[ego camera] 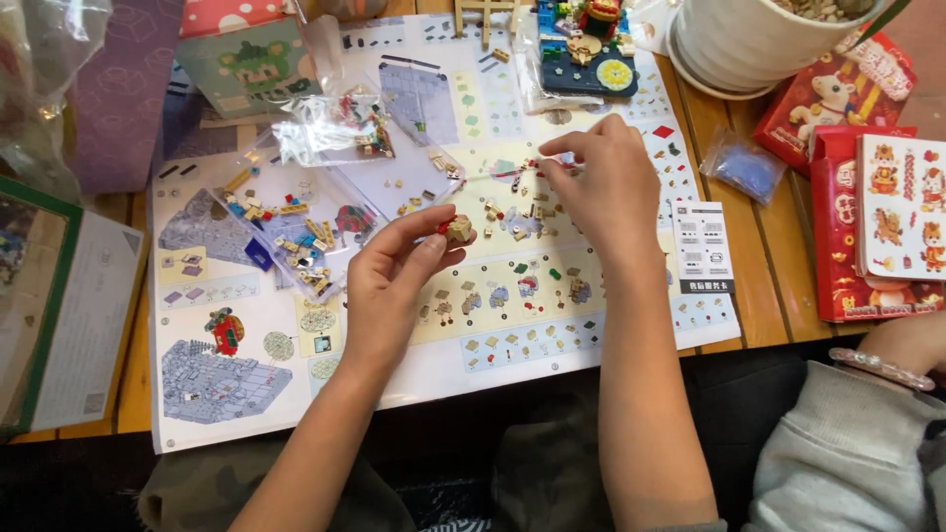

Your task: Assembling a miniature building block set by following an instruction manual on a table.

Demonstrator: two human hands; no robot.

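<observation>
Pinching a small tan brick piece (458,231) between thumb and fingertips, the left hand (399,271) held it above the middle of the instruction sheet (296,394), while the right hand (596,182), farther toward the desk's far edge, closed its fingertips on a tiny red-and-white part (537,166), up and right of that piece.

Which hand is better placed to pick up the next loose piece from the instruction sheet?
Probably the right hand. Its fingertips are already down among the loose pieces on the sheet, pinching at something small. The left hand is occupied: it holds a small tan and red assembly above the sheet.
</observation>
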